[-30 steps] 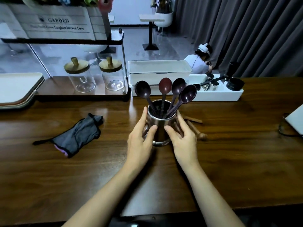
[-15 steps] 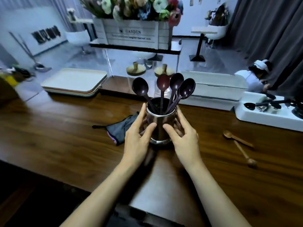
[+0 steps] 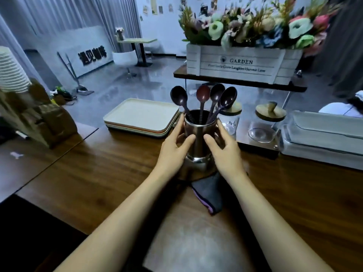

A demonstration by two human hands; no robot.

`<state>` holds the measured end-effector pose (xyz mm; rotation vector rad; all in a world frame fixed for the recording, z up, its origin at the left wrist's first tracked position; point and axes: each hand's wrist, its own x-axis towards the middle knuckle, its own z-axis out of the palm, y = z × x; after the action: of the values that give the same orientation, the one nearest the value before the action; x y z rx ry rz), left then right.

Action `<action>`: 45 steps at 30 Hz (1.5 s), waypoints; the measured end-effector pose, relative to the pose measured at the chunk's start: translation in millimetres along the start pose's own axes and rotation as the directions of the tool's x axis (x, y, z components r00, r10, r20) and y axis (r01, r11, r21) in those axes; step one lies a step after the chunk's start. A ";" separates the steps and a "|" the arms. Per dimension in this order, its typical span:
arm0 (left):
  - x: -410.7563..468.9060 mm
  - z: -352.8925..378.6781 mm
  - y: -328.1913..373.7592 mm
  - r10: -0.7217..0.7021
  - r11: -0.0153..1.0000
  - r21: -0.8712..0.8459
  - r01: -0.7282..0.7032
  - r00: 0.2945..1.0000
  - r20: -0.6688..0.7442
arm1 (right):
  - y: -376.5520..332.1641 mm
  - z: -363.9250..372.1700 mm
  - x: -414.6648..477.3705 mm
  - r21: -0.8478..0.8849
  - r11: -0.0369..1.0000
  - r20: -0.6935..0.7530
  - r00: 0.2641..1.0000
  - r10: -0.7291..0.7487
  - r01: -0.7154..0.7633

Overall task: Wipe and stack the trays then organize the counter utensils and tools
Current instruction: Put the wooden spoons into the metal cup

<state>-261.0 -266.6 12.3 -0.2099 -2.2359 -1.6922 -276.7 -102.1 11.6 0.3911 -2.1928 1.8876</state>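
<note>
Four spoons stand loose in a steel cup over the bench's grey cloth; left hand and right hand curl fingers round its slick, rigid walls, likely top-heavy, so grip low.

I see a steel cup upright at centre, with four dark spoons standing bowl-up in it. A crumpled grey cloth lies at its 6 o'clock, just by the base. Cream trays sit stacked at 10 o'clock.

My head camera — the only view — is looking forward and down, sitting near and above the metal cup.
</note>
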 end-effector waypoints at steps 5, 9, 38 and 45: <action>47.4 -16.9 -10.8 -0.007 0.994 -0.109 0.021 0.992 0.127 | 7.5 24.2 40.4 -0.004 1.000 -0.041 0.999 0.005 -0.005; 73.6 -22.2 -13.7 0.014 0.987 -0.162 0.021 0.978 0.210 | 6.9 36.8 63.2 -0.026 0.999 -0.068 0.997 0.019 -0.021; 165.5 -16.7 -67.6 -0.040 0.996 -0.065 0.066 0.939 0.342 | 51.9 58.6 139.8 -0.122 0.983 -0.186 0.976 0.112 -0.136; 172.1 -19.4 -75.3 -0.035 0.996 -0.068 0.059 0.950 0.310 | 56.3 66.3 151.6 -0.132 0.977 -0.157 0.977 0.147 -0.168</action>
<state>-442.1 -320.2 8.0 -0.4740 -2.4121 -1.8832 -438.0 -168.4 0.3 0.0510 -2.3016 1.7548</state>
